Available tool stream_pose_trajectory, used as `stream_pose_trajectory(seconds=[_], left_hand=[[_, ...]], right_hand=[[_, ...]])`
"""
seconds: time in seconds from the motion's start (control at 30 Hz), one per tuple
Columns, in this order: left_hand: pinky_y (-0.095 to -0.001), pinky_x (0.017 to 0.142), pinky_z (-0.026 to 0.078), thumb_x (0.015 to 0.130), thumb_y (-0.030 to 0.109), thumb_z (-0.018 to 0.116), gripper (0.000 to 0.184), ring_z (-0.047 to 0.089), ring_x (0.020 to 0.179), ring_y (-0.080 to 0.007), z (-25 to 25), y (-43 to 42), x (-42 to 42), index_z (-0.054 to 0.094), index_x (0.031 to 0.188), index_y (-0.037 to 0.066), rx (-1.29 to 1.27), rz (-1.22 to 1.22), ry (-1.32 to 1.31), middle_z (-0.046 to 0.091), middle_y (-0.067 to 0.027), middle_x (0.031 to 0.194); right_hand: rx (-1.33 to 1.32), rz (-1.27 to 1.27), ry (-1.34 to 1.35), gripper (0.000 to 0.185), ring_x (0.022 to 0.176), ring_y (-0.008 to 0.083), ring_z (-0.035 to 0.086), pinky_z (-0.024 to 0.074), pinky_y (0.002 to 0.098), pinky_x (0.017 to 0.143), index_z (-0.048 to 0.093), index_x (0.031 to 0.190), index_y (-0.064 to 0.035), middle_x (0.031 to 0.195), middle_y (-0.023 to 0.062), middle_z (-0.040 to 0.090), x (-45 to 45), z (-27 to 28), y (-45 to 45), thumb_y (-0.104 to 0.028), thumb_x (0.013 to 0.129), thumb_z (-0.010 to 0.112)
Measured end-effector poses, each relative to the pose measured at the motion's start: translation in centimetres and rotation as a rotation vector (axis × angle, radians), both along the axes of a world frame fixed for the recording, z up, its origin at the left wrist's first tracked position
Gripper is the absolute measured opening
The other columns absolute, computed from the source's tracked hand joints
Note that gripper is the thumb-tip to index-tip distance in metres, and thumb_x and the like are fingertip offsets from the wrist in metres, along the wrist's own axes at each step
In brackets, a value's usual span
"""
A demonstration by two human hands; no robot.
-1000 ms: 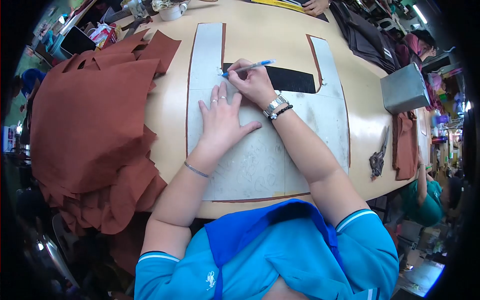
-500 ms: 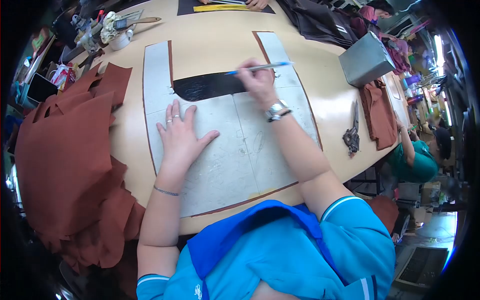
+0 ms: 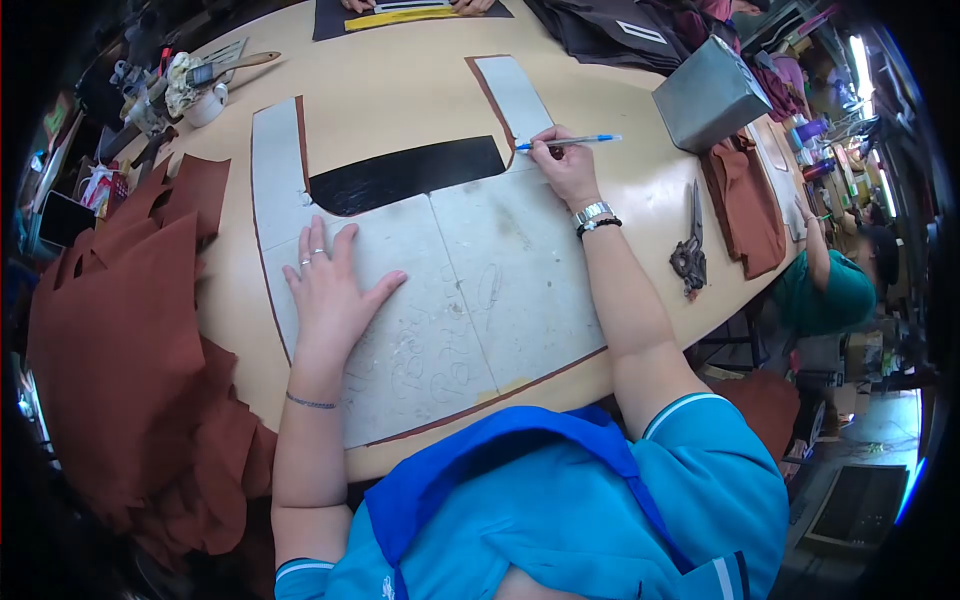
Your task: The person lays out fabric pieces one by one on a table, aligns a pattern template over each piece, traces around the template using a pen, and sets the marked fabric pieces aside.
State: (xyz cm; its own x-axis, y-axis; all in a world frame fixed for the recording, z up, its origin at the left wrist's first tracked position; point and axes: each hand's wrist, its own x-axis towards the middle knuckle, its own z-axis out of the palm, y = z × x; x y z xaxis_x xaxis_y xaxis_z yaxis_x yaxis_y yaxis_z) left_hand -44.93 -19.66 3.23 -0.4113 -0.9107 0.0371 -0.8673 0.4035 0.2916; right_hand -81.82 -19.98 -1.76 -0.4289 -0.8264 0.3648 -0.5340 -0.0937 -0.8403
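A large pale grey template [image 3: 430, 290] with two upright arms lies on a reddish-brown piece, whose edge shows around it. My left hand [image 3: 332, 285] rests flat on the template's left part, fingers spread. Between the two arms, a black strip [image 3: 405, 178] fills the lower part of the gap. My right hand [image 3: 568, 172] grips a blue-and-white pen [image 3: 590, 139], its tip at the inner corner by the base of the right arm.
Brown material is piled [image 3: 120, 350] at the left. Scissors [image 3: 690, 250], a grey metal block [image 3: 710, 95] and folded brown material [image 3: 745, 205] lie at the right. A brush [image 3: 235, 66] and white cup [image 3: 207, 105] stand back left. Other people's hands are at the far edge.
My right hand has moved with the pen from the left arm's inner corner across to the right arm's. My left hand stays spread on the template. The view has shifted.
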Motion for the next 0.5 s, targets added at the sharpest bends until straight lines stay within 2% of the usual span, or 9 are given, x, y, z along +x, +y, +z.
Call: stream_pose_trajectory(seconds=[0.3,0.4,0.5], left_hand=[[-0.0675,0.106,0.024,0.076,0.058,0.071,0.08,0.024,0.142,-0.0395,-0.2,0.1,0.2,0.045,0.136,0.012,-0.02,-0.004,0.003,0.03,-0.0245,0.15],[-0.0675,0.107,0.023,0.076,0.058,0.071,0.08,0.024,0.142,-0.0394,-0.2,0.1,0.2,0.045,0.137,0.012,-0.024,-0.004,-0.004,0.03,-0.0243,0.151],[-0.0699,0.106,0.021,0.076,0.062,0.069,0.085,0.023,0.143,-0.0408,-0.3,0.0,0.3,0.045,0.139,0.009,-0.017,-0.019,0.02,0.028,-0.0264,0.151]], right_hand=[[-0.009,0.033,-0.003,0.014,0.06,0.0043,0.051,0.0428,0.0218,0.056,0.065,0.083,-0.0021,0.068,-0.0014,0.06,-0.3,-0.5,-0.3,-0.016,0.083,0.066],[-0.026,0.029,-0.046,0.014,0.062,0.0045,0.052,0.043,0.0208,0.058,0.066,0.089,-0.0021,0.072,0.0003,0.063,-0.2,0.0,-0.1,-0.016,0.087,0.064],[-0.099,-0.03,-0.537,0.016,0.066,0.0082,0.056,0.0451,0.0233,0.062,0.065,0.095,-0.0019,0.077,0.0022,0.066,0.9,2.6,2.1,-0.017,0.092,0.062]])
